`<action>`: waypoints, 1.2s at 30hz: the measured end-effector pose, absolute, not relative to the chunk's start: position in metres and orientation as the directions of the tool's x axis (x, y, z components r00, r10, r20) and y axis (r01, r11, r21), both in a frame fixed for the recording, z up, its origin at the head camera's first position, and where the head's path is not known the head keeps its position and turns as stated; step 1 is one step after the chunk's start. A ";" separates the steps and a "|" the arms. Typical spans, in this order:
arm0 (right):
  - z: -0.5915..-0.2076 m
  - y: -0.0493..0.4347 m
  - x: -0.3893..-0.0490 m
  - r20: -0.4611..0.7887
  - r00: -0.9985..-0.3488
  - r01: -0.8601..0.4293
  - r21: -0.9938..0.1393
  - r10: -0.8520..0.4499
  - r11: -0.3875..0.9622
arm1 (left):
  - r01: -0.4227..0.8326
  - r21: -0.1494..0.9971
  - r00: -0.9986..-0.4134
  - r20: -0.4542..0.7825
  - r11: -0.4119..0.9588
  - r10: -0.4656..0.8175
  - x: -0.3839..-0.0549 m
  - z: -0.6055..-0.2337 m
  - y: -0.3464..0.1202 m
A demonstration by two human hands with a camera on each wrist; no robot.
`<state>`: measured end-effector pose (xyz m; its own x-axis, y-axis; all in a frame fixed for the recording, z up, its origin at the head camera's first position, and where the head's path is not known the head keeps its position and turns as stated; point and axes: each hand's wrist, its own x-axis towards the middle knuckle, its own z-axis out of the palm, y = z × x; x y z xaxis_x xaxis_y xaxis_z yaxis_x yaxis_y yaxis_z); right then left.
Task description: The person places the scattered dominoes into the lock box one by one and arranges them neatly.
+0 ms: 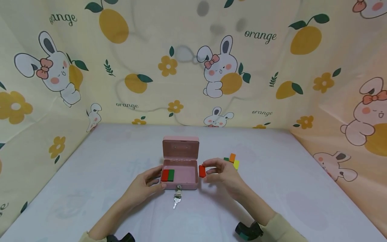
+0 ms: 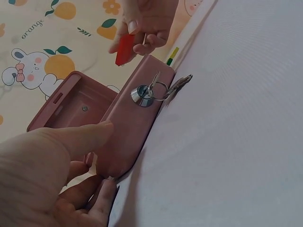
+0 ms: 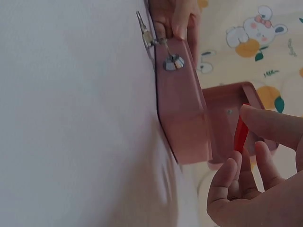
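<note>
A pink metal cash box (image 1: 188, 173) stands on the table with its lid (image 1: 180, 149) raised. Inside, at the left, a red block (image 1: 164, 175) and a green block (image 1: 171, 175) lie side by side. My left hand (image 1: 142, 188) grips the box's left end, its thumb on the front face in the left wrist view. Just off the box's right edge, my right hand (image 1: 225, 173) pinches another red block (image 3: 241, 135) between thumb and fingertips, held above the table. Keys on a ring (image 2: 163, 90) hang from the lock (image 2: 142, 96) at the front.
Behind the right hand lie an orange block (image 1: 232, 157), a yellow block (image 1: 236, 164) and a partly hidden green block (image 1: 226, 159). A white cloth (image 1: 75, 188) covers the table. Printed curtains (image 1: 187, 30) rise at the back and both sides.
</note>
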<state>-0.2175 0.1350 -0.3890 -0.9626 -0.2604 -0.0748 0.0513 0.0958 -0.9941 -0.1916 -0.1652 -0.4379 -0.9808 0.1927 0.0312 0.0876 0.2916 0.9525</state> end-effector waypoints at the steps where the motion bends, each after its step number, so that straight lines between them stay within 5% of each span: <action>1: -0.389 0.133 -0.217 -0.069 -0.962 0.043 -0.994 -0.263 0.104 | 0.087 0.953 -0.981 0.031 0.291 0.192 -0.191 -0.438 -0.165; 36: -0.403 0.098 -0.234 -0.002 -0.956 -0.092 -0.946 -0.292 0.310 | 0.096 0.945 -0.980 0.035 0.313 0.195 -0.189 -0.437 -0.164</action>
<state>-0.2343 0.0979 -0.4035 -0.9564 -0.2920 -0.0023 -0.0924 0.3099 -0.9463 -0.1895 -0.1643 -0.4366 -0.9801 0.1952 0.0347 0.0959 0.3132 0.9448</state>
